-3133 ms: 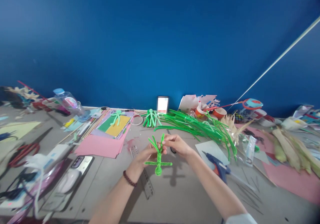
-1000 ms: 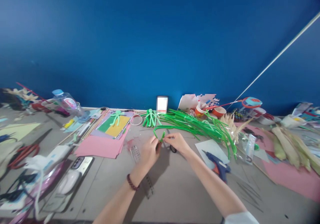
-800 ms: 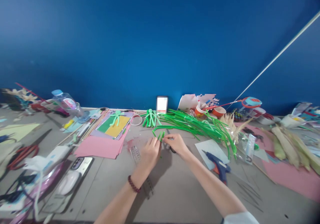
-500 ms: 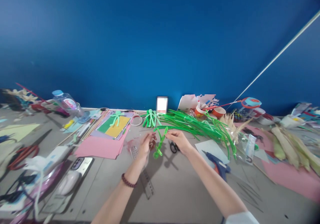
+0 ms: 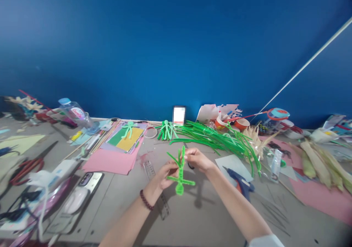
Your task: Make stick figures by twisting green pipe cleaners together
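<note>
A bright green pipe-cleaner figure (image 5: 180,174) is held above the middle of the table, its round coiled head towards me. Two arms stick out sideways and the thin legs point away towards the wall. My left hand (image 5: 164,176), with a beaded bracelet at its wrist, closes on the figure's left side, fingers partly hidden behind it. On the other side, my right hand (image 5: 198,159) pinches a leg near its far end. Black-handled scissors (image 5: 190,165) lie partly hidden behind my right hand. Under my left forearm lies a clear ruler (image 5: 164,208).
Green pipe cleaners (image 5: 220,138) lie heaped behind my hands, beside several finished figures (image 5: 166,129). Pink paper (image 5: 110,162), a phone (image 5: 90,181) and red-handled scissors (image 5: 27,170) are on the left. A blue glue gun (image 5: 242,182) and corn husks (image 5: 316,162) are on the right.
The figure has turned and come closer to me, its arms now spread sideways into view. Both hands have shifted slightly with it, and the left has moved nearer to me.
</note>
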Tool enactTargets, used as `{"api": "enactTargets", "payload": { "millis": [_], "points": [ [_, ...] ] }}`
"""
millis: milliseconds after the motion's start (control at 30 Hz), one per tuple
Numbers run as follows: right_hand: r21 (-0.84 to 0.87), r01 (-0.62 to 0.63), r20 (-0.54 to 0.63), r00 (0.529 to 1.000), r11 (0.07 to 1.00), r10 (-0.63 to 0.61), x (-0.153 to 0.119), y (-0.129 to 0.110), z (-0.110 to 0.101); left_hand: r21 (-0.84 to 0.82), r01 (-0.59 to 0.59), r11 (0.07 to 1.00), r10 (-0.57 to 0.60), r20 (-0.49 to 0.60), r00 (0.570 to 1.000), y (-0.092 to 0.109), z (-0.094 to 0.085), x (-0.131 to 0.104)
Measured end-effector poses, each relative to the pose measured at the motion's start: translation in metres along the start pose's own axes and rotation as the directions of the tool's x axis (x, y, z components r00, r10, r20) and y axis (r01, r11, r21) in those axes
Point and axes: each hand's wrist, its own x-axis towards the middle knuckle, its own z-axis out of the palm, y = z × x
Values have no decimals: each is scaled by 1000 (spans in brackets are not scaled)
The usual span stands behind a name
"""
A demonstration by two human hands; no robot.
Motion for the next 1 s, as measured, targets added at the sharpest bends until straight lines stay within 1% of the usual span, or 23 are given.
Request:
{"api": "enactTargets", "payload": {
  "millis": [100,200,267,367,533,600,633,700,800,900,1000],
  "points": [
    [-23,13,23,1000,1000,-13,0,2,-3,-59,-4,998,2,-45,999,-7,1,3],
    [-84,42,31,999,996,-40,0,2,-7,-74,15,997,-20,-63,998,-10,2,4],
    [-141,56,65,997,988,-47,0,1,-9,-68,19,998,-24,-71,997,-10,4,3],
    [-214,57,114,993,975,-33,0,-3,-8,-15,51,999,-52,-54,997,-9,5,0],
    [-268,45,107,994,962,-17,-2,-9,1,83,124,989,-126,26,992,-4,5,-2],
    [-279,37,94,996,960,-10,-2,-10,2,84,130,988,-132,23,991,-1,7,-4],
    [-281,29,77,997,959,-8,-2,-10,3,89,129,988,-130,4,992,1,8,-4],
    [-274,10,32,999,962,-1,-1,-8,2,121,82,989,-74,-66,995,5,9,-4],
    [-263,-29,-37,999,964,20,1,-4,-1,269,-51,962,95,-154,983,10,7,1],
    [-269,-75,-135,990,960,39,4,1,-5,442,-137,886,229,-163,960,12,1,7],
    [-291,-128,-247,967,948,55,6,4,-6,574,-217,790,365,-156,918,15,-1,10]
  ]
}}
